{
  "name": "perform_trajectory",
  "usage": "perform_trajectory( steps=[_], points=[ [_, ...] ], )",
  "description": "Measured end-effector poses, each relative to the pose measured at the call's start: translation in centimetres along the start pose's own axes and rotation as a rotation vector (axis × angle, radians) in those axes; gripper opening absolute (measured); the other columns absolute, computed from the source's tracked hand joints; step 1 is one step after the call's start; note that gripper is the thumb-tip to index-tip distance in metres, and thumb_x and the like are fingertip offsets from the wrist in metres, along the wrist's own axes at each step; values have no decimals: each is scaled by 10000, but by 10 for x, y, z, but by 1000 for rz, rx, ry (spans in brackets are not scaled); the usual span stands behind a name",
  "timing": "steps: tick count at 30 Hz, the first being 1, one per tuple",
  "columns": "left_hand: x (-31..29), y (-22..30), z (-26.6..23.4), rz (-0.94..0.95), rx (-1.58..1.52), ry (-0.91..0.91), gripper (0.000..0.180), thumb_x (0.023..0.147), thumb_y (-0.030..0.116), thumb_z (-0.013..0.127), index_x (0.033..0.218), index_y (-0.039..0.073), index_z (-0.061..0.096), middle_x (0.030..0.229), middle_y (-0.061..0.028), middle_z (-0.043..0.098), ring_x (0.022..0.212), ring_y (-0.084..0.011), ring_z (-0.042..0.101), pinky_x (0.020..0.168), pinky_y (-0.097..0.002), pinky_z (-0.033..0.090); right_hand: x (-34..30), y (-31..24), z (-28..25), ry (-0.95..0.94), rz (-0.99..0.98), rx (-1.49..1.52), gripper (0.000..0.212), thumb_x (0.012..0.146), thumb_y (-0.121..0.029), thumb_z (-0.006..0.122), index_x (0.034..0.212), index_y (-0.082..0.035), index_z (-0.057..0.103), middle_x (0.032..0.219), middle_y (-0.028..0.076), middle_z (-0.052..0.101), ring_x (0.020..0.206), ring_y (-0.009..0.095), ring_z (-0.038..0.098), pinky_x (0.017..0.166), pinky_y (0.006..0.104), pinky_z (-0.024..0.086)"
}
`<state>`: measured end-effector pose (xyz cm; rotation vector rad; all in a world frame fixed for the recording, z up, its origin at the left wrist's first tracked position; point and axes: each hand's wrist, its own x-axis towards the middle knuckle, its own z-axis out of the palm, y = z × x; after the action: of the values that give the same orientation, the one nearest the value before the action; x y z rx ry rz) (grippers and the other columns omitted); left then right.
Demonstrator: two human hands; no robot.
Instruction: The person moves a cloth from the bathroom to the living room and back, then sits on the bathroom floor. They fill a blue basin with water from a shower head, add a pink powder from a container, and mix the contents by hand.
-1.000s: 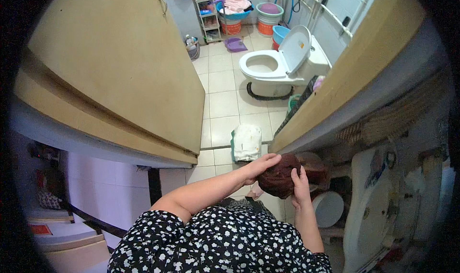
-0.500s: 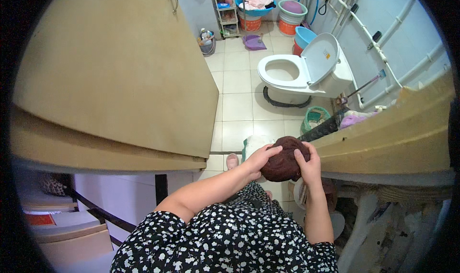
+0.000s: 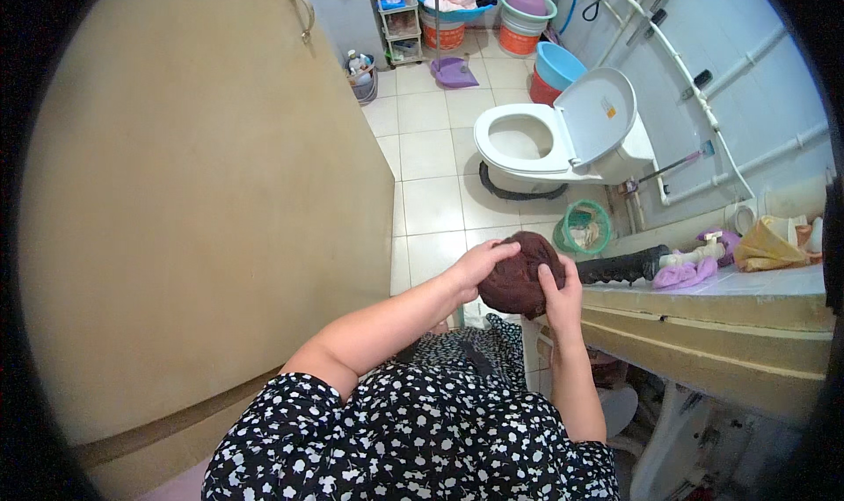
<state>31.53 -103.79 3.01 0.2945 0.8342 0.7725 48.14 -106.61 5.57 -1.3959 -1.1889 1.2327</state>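
A bundle of dark maroon cloth [image 3: 524,274], rounded like a ball, is held out in front of my body between both hands. My left hand [image 3: 484,270] grips its left side, with the thumb laid over the top. On the other side, my right hand [image 3: 560,295] presses its thumb into the cloth's right edge. The fingers underneath are mostly hidden by the bundle. Beyond it stands the white toilet [image 3: 525,143] with its lid raised, and a green mesh waste basket [image 3: 583,227] sits close past my right hand.
A tan door [image 3: 220,185] stands along the left. To the right runs a counter edge [image 3: 738,321] with a purple cloth [image 3: 685,273] and a white tap [image 3: 706,248]. Farther back are a purple dustpan [image 3: 454,73], a blue basin [image 3: 560,62], buckets and a small shelf rack [image 3: 402,22].
My view has moved forward through the doorway, so more of the counter shows on the right. Both hands still hold the maroon cloth, at nearly the same place before me.
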Motion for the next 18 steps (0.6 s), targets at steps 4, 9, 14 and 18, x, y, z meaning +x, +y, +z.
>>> perform_trajectory(
  steps=[4,9,14,18],
  points=[
    [-6,-5,-15,-64,100,-25,411,882,296,566,1149,-9,502,1105,-137,591,975,-219,602,820,-349,505,-7,23,-5,-5,50,-72,291,853,-187,647,1056,-7,542,953,50,591,878,131,539,801,280,446],
    [-7,-7,-28,-197,76,61,373,886,261,565,1173,28,510,1115,-115,598,988,-206,603,859,-354,493,-11,30,7,-51,145,-24,248,859,-162,635,1036,-14,543,956,39,585,873,116,531,789,268,444],
    [6,6,-35,-129,114,60,376,882,258,573,1174,30,508,1107,-116,598,957,-200,609,843,-344,496,5,33,17,-43,136,-7,264,859,-170,638,1046,-13,537,960,46,588,873,117,534,789,265,445],
    [17,19,-47,-84,98,83,389,884,265,570,1186,29,502,1117,-115,595,978,-204,604,854,-341,490,31,44,27,-78,145,-35,295,857,-203,641,1060,-15,541,962,56,594,875,127,542,791,273,449]
  ],
)
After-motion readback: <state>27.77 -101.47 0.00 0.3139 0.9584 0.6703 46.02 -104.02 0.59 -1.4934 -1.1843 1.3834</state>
